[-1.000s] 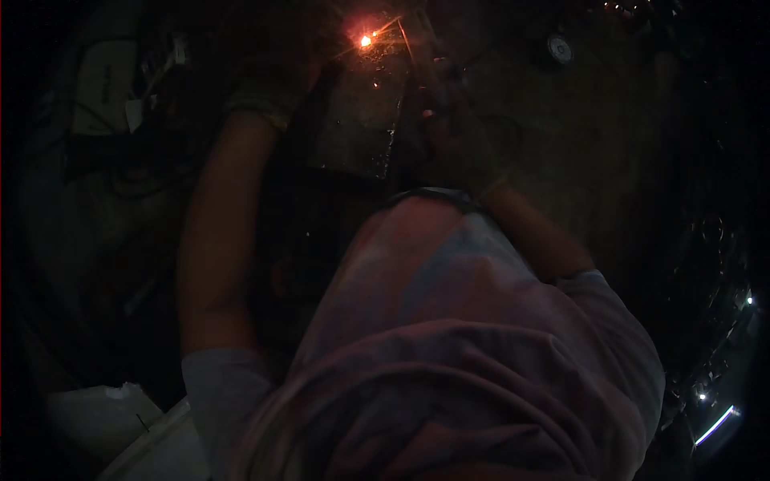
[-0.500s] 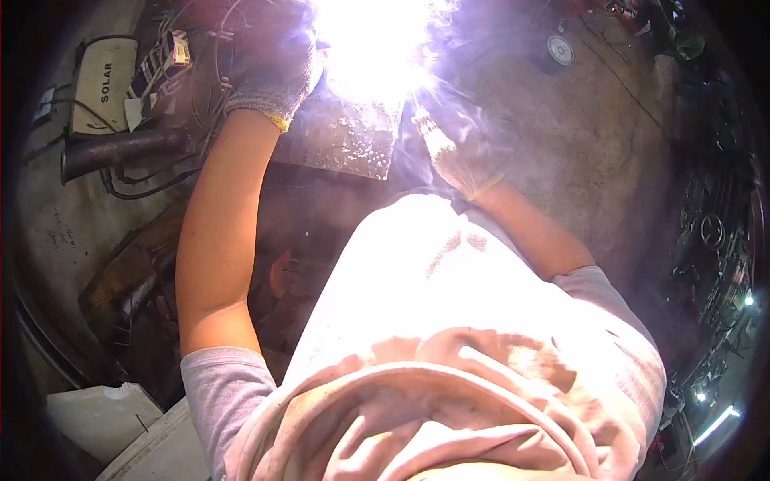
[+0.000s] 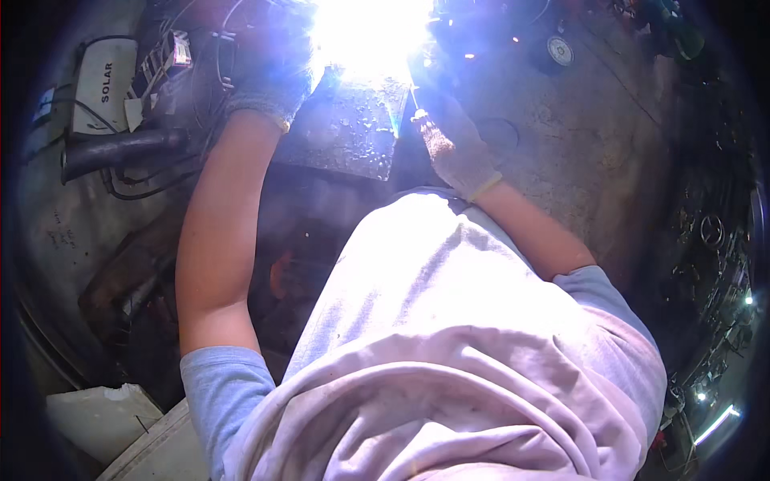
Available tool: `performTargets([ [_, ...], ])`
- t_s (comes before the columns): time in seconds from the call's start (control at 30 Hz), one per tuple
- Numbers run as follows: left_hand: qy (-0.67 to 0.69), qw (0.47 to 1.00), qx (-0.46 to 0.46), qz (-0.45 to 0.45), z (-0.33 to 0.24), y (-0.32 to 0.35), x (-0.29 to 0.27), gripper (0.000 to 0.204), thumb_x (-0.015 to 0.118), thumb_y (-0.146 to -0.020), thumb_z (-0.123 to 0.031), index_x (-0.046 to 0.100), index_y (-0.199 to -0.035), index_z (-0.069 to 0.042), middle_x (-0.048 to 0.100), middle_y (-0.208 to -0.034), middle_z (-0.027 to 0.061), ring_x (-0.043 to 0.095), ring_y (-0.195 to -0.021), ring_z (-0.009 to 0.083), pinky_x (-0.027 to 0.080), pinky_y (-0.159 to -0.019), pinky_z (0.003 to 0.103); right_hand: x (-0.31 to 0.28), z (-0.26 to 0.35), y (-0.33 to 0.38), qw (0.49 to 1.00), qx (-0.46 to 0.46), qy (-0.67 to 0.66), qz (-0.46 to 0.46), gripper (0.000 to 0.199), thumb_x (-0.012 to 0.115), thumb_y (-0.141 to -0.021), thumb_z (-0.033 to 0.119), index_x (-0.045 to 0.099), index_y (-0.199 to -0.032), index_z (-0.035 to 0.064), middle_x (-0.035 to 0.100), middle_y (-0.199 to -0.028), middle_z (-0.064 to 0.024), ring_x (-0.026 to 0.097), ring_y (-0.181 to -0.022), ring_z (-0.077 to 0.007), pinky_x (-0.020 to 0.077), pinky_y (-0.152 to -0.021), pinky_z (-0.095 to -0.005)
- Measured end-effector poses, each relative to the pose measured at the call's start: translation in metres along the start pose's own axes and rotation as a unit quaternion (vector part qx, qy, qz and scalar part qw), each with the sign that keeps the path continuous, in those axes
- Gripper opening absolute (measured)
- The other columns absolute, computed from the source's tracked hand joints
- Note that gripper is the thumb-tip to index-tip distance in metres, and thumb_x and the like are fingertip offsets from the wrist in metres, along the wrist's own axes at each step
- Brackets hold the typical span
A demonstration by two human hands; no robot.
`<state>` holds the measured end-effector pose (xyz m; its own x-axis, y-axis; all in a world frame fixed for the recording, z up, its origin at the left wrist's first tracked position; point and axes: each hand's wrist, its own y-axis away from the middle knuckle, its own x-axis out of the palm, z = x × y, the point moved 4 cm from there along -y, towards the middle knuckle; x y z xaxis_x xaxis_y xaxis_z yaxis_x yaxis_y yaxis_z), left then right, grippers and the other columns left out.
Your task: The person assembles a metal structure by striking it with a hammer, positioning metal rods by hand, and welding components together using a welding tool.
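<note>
A blinding white-blue welding arc (image 3: 370, 32) burns at the top middle and washes out whatever lies beneath it. Just below it lies a metal plate (image 3: 337, 144) speckled with small bright beads. My left hand (image 3: 269, 92), in a knitted work glove, reaches to the left side of the glare; its fingers are lost in light and shadow, so its grip does not show. To the right of the plate, my gloved right hand (image 3: 464, 156) is closed around a thin metal rod (image 3: 414, 96), whose far end points up into the glare.
At the left stand a pale case (image 3: 104, 84), a dark pipe-like piece (image 3: 124, 152) and black cables. A round dial-like disc (image 3: 561, 50) lies on the floor at the upper right. Dark metal clutter lines the right edge. Pale boards (image 3: 104, 417) rest at the lower left.
The glow has turned bluer and the surroundings darker. Smoke around my right hand has thinned, and orange sparks now fly right of the arc. Both hands stay nearly in place.
</note>
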<state>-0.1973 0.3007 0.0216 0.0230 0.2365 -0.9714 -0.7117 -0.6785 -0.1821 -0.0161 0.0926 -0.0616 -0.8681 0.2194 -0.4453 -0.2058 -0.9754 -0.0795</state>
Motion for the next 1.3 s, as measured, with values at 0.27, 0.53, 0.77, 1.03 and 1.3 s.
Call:
performTargets([
  [0.27, 0.001, 1.000, 0.012, -0.009, 0.002, -0.005, 0.009, 0.060, 0.069, -0.089, -0.049, 0.059, -0.140, -0.017, 0.067, -0.128, 0.0162, 0.062, -0.120, 0.0372, 0.050, -0.103, 0.051, -0.014, 0.008, -0.001, 0.991, 0.128, -0.028, -0.012, 0.045, 0.060, -0.100, 0.033, 0.054, -0.134, 0.0041, 0.068, -0.117, -0.0259, 0.064, -0.112, -0.0457, 0.0489, -0.095, -0.0510],
  [0.53, 0.023, 0.985, -0.035, 0.167, -0.009, -0.019, -0.037, 0.056, 0.068, -0.090, -0.046, 0.059, -0.138, -0.019, 0.068, -0.128, 0.0140, 0.065, -0.116, 0.0379, 0.054, -0.097, 0.053, -0.010, 0.008, 0.003, 0.981, 0.184, -0.039, 0.039, 0.057, 0.058, -0.100, 0.039, 0.048, -0.142, 0.0015, 0.066, -0.122, -0.0313, 0.061, -0.119, -0.0491, 0.0476, -0.099, -0.0530],
  [0.77, -0.008, 1.000, 0.008, 0.025, -0.001, -0.002, -0.007, 0.051, 0.069, -0.090, -0.042, 0.061, -0.134, -0.018, 0.069, -0.126, 0.0130, 0.065, -0.115, 0.0378, 0.055, -0.095, 0.053, 0.001, 0.006, 0.006, 1.000, -0.003, 0.009, 0.019, 0.047, 0.058, -0.100, 0.027, 0.050, -0.144, 0.0144, 0.059, -0.130, -0.0258, 0.062, -0.116, -0.0456, 0.0502, -0.100, -0.0496],
  [1.03, -0.003, 0.999, 0.000, 0.041, -0.004, -0.001, -0.016, 0.048, 0.071, -0.089, -0.040, 0.062, -0.131, -0.017, 0.070, -0.124, 0.0129, 0.065, -0.116, 0.0376, 0.054, -0.095, 0.053, 0.003, 0.001, 0.004, 0.998, -0.002, 0.047, 0.039, 0.046, 0.060, -0.101, 0.007, 0.052, -0.146, 0.0082, 0.062, -0.132, -0.0166, 0.062, -0.119, -0.0298, 0.0515, -0.098, -0.0393],
  [1.3, -0.003, 0.999, -0.010, 0.049, -0.007, 0.008, -0.024, 0.046, 0.073, -0.088, -0.037, 0.063, -0.127, -0.016, 0.070, -0.123, 0.0128, 0.065, -0.116, 0.0374, 0.054, -0.095, 0.053, 0.007, -0.001, 0.011, 0.999, -0.030, -0.027, 0.010, 0.037, 0.064, -0.100, 0.012, 0.059, -0.136, 0.0025, 0.062, -0.132, -0.0180, 0.061, -0.117, -0.0335, 0.0488, -0.103, -0.0428],
])
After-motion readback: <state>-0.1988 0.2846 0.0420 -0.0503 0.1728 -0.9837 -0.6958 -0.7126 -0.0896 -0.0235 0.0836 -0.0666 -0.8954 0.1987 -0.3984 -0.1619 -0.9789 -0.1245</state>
